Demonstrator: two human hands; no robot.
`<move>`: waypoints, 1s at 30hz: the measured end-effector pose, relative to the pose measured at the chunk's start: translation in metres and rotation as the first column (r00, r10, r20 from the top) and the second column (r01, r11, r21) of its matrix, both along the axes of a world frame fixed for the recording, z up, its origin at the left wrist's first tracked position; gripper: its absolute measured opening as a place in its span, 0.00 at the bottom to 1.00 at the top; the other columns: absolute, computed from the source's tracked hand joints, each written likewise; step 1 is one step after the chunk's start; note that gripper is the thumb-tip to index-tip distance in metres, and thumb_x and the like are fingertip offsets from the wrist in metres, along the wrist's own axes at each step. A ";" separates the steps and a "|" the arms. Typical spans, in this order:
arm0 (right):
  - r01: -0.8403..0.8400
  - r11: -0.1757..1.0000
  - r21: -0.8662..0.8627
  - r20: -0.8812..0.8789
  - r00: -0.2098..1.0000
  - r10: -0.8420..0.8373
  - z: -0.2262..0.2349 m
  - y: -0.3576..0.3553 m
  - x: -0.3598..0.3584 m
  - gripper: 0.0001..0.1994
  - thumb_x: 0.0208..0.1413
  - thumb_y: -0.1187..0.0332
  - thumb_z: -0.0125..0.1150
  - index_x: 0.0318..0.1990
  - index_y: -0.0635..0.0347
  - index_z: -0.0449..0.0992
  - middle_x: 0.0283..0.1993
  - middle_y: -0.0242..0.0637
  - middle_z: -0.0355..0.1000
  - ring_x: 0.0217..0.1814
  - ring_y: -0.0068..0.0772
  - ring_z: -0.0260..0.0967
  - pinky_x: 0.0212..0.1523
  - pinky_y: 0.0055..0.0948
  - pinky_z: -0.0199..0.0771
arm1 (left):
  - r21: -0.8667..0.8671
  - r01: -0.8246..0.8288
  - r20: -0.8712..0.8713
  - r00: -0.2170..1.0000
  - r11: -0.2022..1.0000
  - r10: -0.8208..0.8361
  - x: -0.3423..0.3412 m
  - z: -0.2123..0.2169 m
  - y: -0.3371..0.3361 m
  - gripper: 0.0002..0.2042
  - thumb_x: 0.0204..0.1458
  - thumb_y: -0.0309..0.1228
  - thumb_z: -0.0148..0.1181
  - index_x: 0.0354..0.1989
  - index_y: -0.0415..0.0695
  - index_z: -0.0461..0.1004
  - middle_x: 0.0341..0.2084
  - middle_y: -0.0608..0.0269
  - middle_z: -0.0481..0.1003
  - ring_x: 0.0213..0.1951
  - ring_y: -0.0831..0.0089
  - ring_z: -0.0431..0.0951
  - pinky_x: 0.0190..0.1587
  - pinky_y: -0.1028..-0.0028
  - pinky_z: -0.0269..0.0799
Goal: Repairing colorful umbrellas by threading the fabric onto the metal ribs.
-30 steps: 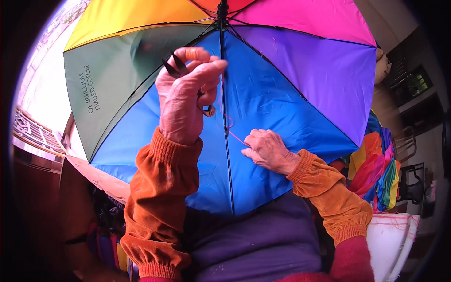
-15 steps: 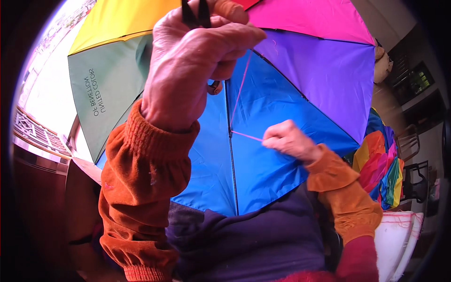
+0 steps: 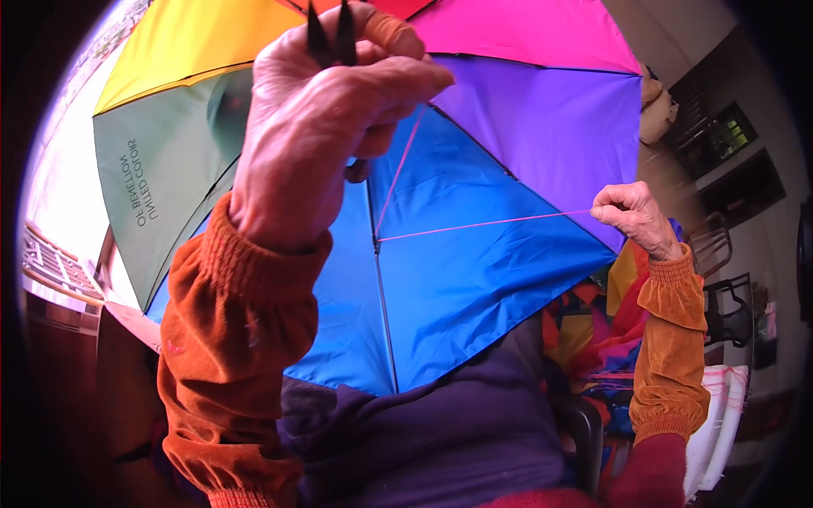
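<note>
An open multicoloured umbrella (image 3: 474, 288) spreads before me, its blue panel nearest my body. A dark rib (image 3: 383, 313) runs down that panel. My left hand (image 3: 339, 110) is raised in front of the umbrella, closed round scissors (image 3: 332, 35) whose two dark pointed blades stick up above the fingers. A pink thread (image 3: 483, 225) drops from behind my left hand to the rib, bends there and stretches taut to the right. My right hand (image 3: 631, 216) pinches its far end beyond the panel's edge. Whether a needle sits in those fingertips is too small to tell.
Colourful folded cloth (image 3: 593, 339) is heaped at the right, with a dark chair arm (image 3: 584, 432) in front. A black chair (image 3: 728, 309) and a white bundle (image 3: 720, 423) with pink threads are further right. A metal grille (image 3: 59, 262) is at the left.
My right hand has moved right and slightly up, drawing a longer stretch of pink thread out from the rib. The left hand stays raised with the scissors; the view has shifted slightly.
</note>
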State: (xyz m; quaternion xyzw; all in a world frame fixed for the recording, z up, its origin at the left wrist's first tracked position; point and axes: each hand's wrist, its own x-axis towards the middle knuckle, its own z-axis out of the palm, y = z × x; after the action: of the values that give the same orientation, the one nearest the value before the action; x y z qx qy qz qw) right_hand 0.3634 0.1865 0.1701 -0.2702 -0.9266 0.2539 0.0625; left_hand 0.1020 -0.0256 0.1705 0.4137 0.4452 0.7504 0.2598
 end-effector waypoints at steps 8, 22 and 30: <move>0.160 0.961 -0.226 -0.250 0.944 -0.216 -0.011 0.004 -0.003 0.06 0.49 0.72 0.56 0.25 0.65 0.72 0.15 0.26 0.59 0.19 0.13 0.55 0.20 0.19 0.57 | -0.009 -0.017 0.041 0.999 1.000 0.017 0.008 -0.005 0.009 0.04 0.48 0.25 0.55 0.25 0.42 0.66 0.14 0.75 0.60 0.12 0.89 0.51 0.14 0.85 0.42; -0.831 0.088 -0.549 -0.534 0.268 -0.802 -0.085 0.022 -0.109 0.09 0.54 0.70 0.53 0.23 0.59 0.64 0.17 0.28 0.55 0.14 0.20 0.49 0.21 0.21 0.52 | -0.796 -0.140 0.011 0.970 0.590 0.244 -0.006 -0.203 0.007 0.04 0.44 0.28 0.55 0.24 0.41 0.69 0.15 0.66 0.68 0.13 0.82 0.62 0.11 0.81 0.54; -0.839 0.061 -0.540 -0.547 0.295 -0.783 -0.068 0.009 -0.121 0.10 0.54 0.70 0.53 0.23 0.59 0.63 0.17 0.28 0.55 0.14 0.19 0.47 0.21 0.21 0.52 | -0.859 -0.182 -0.051 0.960 0.479 0.274 0.002 -0.204 0.004 0.04 0.43 0.27 0.54 0.25 0.39 0.70 0.15 0.65 0.70 0.14 0.82 0.64 0.12 0.80 0.57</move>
State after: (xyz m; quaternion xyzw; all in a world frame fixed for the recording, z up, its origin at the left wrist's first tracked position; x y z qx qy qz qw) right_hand 0.2428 0.1959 0.1024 0.0240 -0.1903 0.9038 0.3825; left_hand 0.1036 -0.0218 -0.0333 0.1334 0.7951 0.4785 0.3480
